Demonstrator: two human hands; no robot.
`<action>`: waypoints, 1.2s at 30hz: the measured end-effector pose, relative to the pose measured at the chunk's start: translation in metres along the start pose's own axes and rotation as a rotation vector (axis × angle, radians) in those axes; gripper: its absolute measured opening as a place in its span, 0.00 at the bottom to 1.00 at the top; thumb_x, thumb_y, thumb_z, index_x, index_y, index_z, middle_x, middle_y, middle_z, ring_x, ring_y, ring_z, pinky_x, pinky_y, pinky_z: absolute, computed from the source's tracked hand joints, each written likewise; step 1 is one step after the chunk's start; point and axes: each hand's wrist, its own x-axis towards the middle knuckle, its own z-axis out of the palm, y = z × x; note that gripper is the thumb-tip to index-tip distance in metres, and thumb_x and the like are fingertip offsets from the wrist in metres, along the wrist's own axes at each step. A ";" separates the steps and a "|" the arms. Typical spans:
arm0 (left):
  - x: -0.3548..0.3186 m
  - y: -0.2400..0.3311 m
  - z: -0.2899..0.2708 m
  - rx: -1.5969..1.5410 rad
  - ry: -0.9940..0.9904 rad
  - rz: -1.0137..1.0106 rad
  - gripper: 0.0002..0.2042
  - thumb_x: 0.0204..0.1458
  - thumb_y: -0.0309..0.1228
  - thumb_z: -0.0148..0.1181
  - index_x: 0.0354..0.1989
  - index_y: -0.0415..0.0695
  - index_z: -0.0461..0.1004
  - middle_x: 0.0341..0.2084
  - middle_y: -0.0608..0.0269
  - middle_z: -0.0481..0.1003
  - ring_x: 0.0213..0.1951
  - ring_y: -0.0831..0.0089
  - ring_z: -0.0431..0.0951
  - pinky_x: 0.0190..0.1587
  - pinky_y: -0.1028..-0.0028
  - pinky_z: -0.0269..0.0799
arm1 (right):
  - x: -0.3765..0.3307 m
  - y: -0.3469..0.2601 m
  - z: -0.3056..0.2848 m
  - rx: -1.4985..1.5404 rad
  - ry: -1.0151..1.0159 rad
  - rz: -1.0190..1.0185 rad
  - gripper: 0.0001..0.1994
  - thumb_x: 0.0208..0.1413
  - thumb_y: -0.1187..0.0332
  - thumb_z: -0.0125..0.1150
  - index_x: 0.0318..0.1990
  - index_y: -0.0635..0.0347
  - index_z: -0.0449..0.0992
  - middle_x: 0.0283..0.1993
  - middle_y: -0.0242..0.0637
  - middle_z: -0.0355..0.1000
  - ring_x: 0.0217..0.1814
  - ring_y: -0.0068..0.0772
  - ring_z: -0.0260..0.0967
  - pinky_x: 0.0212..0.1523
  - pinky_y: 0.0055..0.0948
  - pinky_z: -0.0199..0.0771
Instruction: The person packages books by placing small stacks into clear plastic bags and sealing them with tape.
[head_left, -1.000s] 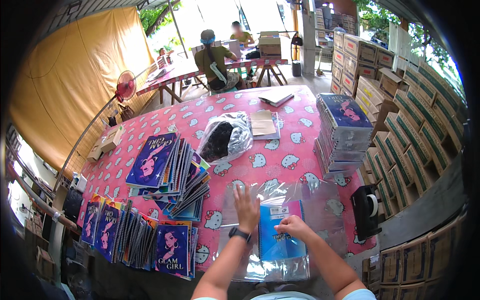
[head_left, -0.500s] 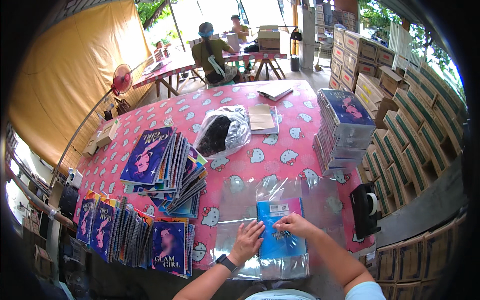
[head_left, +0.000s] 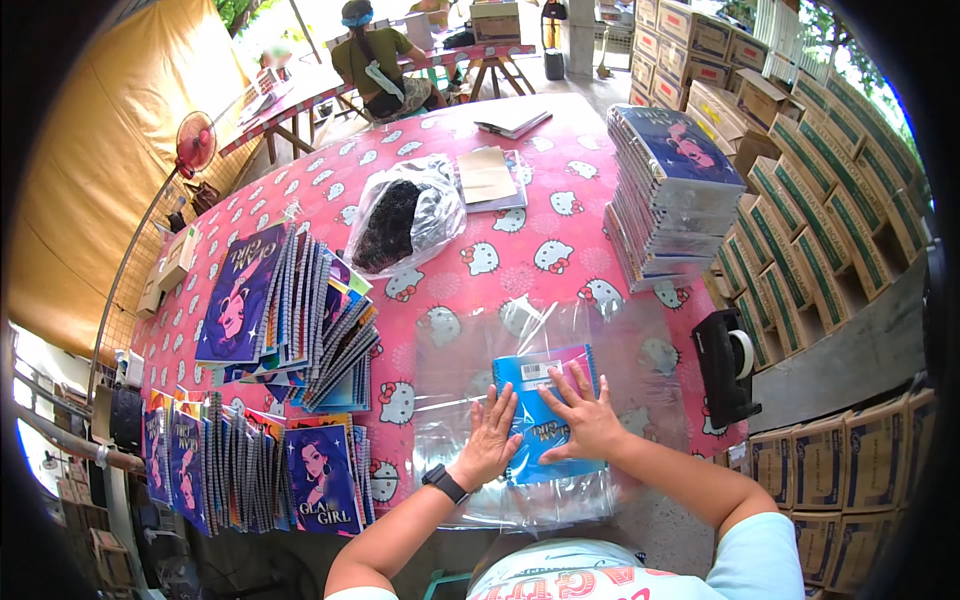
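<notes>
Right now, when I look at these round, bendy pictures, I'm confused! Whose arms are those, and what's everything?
There's no robot here: these are a person's own bare hands. The camera is worn on their head, looking down, and its wide fisheye lens bends straight edges.

The left hand and right hand lie spread on a blue-and-pink spiral notebook, with clear shiny plastic sheeting around it. Neither hand seems to grip anything.

On the pink cat-patterned tablecloth, heaped purple-covered spiral notebooks sit left. A tall notebook stack and a black tape dispenser stand right.
</notes>
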 end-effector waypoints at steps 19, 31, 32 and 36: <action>0.055 0.036 -0.015 0.332 -0.170 -0.003 0.38 0.43 0.65 0.50 0.63 0.62 0.58 0.66 0.75 0.50 0.69 0.55 0.34 0.59 0.32 0.24 | -0.052 -0.012 -0.014 0.048 0.146 -0.001 0.55 0.30 0.46 0.73 0.67 0.54 0.47 0.70 0.53 0.39 0.72 0.53 0.36 0.62 0.65 0.41; 0.056 0.042 -0.020 0.288 -0.161 -0.023 0.36 0.42 0.63 0.55 0.60 0.61 0.64 0.65 0.74 0.54 0.69 0.58 0.38 0.59 0.33 0.29 | -0.208 0.204 -0.047 0.897 0.780 0.776 0.27 0.47 0.73 0.63 0.54 0.67 0.59 0.26 0.36 0.72 0.30 0.27 0.71 0.36 0.26 0.69; 0.057 0.043 -0.020 0.320 -0.163 -0.018 0.36 0.42 0.63 0.55 0.60 0.61 0.64 0.65 0.74 0.54 0.69 0.58 0.38 0.59 0.33 0.29 | -0.211 0.197 -0.049 1.020 0.823 0.694 0.26 0.47 0.74 0.63 0.54 0.66 0.60 0.27 0.35 0.72 0.31 0.26 0.70 0.36 0.25 0.69; 0.057 0.043 -0.021 0.324 -0.156 -0.007 0.36 0.41 0.62 0.56 0.60 0.61 0.63 0.65 0.74 0.53 0.69 0.59 0.38 0.59 0.32 0.28 | -0.240 0.173 -0.053 0.954 1.032 0.519 0.21 0.46 0.78 0.62 0.49 0.63 0.63 0.30 0.33 0.71 0.32 0.23 0.68 0.37 0.22 0.68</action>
